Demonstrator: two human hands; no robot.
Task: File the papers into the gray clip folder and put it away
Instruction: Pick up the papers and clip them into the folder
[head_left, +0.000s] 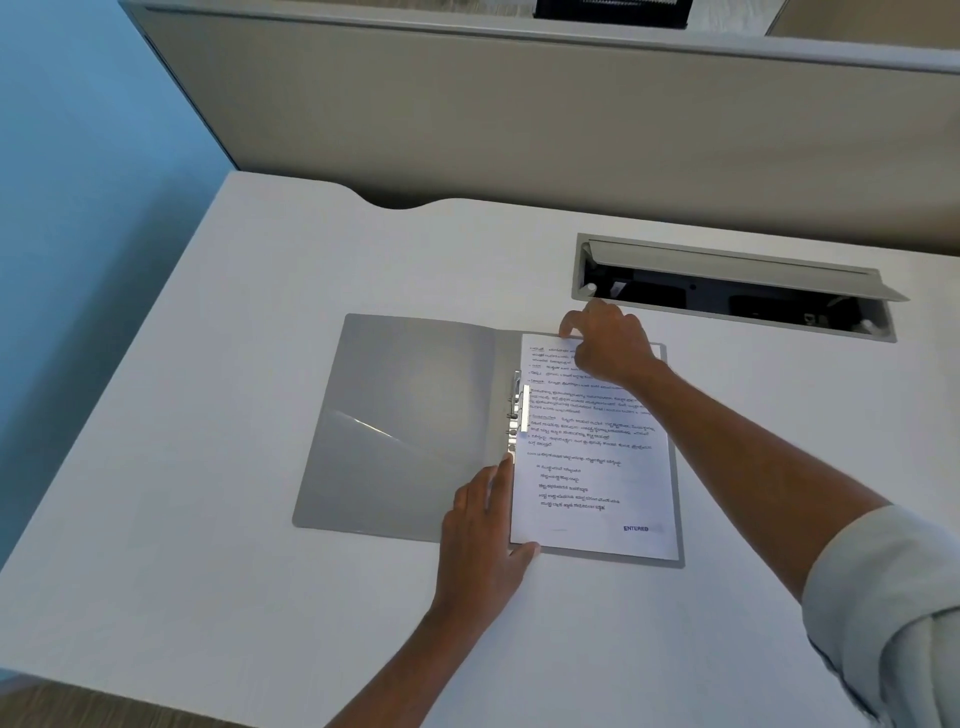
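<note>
Blue wall (78, 156) fills the upper left of the frame, and a beige partition (519, 114) runs along the top behind a white desk (208, 364). On the desk, at centre, the gray clip folder (400, 426) lies open and flat, its inner left cover bare but for a clear corner pocket low down. Its spine runs from top to bottom of the frame, leaning slightly, and the metal clip (517, 402) sits along that spine, just above the middle.

Just below the clip the left hand (480, 525) lies flat with fingers together and extended, fingertips on the spine and thumb touching the lower left corner of the papers (592, 467); it grips nothing, only presses. The papers, printed sheets stamped ENTERED near the bottom, lie on the right cover with their long axis parallel to the spine and their left edge at or under the clip. Whether the clip is already shut on them cannot be told.

Right of centre, the right hand (608, 340) is curled at the papers' top edge, fingertips pinching or steadying that edge. Upper right, a cable hatch (737, 291) stands open in the desk.

The clip lies nearer the left hand, directly beyond its fingertips, so fastening probably falls to that hand while the right keeps the sheets square.
</note>
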